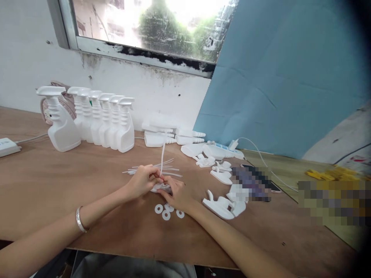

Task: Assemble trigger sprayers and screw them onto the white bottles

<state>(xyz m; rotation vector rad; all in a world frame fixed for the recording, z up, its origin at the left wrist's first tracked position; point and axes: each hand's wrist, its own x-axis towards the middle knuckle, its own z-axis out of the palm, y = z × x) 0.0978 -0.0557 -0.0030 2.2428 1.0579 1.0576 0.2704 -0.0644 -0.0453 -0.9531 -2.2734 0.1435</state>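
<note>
Seven white bottles (64, 133) stand with spray tops on, looking finished. Others lie headless by the wall (156, 139), while loose spray tops (222, 204), washers (166, 215) and thin tubes (171, 168) wait on the table (116, 227). Between the hands, one unit is partway: the left hand (145, 180) pinches an upright tube (162, 157) near its base; the right hand (177, 195) grips a white spray head (155, 188), probably, as fingers hide the joint.
</note>
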